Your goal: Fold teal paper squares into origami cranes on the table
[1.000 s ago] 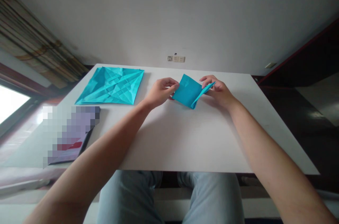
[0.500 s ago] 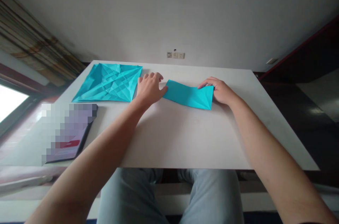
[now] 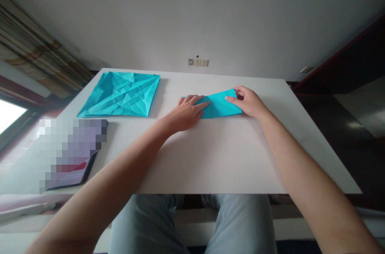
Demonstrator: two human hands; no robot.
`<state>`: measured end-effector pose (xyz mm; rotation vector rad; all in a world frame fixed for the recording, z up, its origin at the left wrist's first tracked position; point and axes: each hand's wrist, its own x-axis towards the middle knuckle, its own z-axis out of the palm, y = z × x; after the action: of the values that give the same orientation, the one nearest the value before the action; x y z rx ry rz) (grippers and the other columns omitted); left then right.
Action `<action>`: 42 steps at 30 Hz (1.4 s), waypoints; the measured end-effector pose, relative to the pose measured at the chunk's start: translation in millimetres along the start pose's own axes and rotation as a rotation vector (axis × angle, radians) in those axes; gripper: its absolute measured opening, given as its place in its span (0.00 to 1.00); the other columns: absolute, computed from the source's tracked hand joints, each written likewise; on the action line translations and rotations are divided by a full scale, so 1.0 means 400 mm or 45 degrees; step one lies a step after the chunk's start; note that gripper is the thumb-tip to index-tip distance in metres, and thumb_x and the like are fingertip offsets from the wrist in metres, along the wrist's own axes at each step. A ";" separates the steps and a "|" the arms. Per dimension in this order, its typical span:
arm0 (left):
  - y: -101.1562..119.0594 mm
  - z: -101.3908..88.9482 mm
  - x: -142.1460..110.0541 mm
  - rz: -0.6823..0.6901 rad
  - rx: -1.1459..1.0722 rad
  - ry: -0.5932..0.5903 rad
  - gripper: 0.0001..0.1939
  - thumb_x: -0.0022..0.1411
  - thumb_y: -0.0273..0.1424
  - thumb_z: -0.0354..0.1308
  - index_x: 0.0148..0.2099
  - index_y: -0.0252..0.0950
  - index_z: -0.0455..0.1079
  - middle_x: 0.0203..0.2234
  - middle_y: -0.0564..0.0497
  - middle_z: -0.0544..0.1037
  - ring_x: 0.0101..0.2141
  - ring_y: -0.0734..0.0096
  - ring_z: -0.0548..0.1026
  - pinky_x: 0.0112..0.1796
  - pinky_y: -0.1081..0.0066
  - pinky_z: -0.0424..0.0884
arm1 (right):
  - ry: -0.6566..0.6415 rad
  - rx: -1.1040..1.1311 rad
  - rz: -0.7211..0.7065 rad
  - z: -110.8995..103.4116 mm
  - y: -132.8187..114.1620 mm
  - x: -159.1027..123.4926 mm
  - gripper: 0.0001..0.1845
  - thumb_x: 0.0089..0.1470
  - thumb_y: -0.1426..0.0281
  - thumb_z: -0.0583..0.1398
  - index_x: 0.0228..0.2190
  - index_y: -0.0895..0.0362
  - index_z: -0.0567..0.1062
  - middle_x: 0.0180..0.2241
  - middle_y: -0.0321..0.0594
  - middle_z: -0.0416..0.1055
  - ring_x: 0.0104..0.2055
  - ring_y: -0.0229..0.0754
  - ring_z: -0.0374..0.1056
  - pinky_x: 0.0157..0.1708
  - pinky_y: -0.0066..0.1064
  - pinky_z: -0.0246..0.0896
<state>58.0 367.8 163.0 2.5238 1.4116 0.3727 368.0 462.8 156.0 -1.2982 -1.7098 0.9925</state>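
Running lengthwise sideways, the blue strip (image 3: 219,105) spans left hand (image 3: 187,114) to right hand (image 3: 250,102).

A grey wall (image 3: 144,21) with sockets (image 3: 197,62) faces me beyond my white table (image 3: 240,162)'s far edge; curtains (image 3: 28,43) hang past its far left corner.

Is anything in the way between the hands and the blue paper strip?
No, nothing visible: the left hand lies on the blue paper strip, and the right hand holds its right end. The creased blue sheet lies off to the left.
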 end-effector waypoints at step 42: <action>0.028 -0.029 0.003 -0.154 0.154 -0.037 0.40 0.82 0.49 0.56 0.88 0.41 0.62 0.80 0.34 0.66 0.75 0.29 0.64 0.75 0.34 0.60 | -0.658 -0.833 -0.536 0.023 -0.096 -0.087 0.36 0.71 0.48 0.69 0.75 0.43 0.80 0.78 0.41 0.72 0.85 0.66 0.62 0.83 0.71 0.52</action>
<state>63.8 364.1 177.4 2.5095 1.6115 0.2347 351.7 420.4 183.2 -1.0124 -2.7279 0.5514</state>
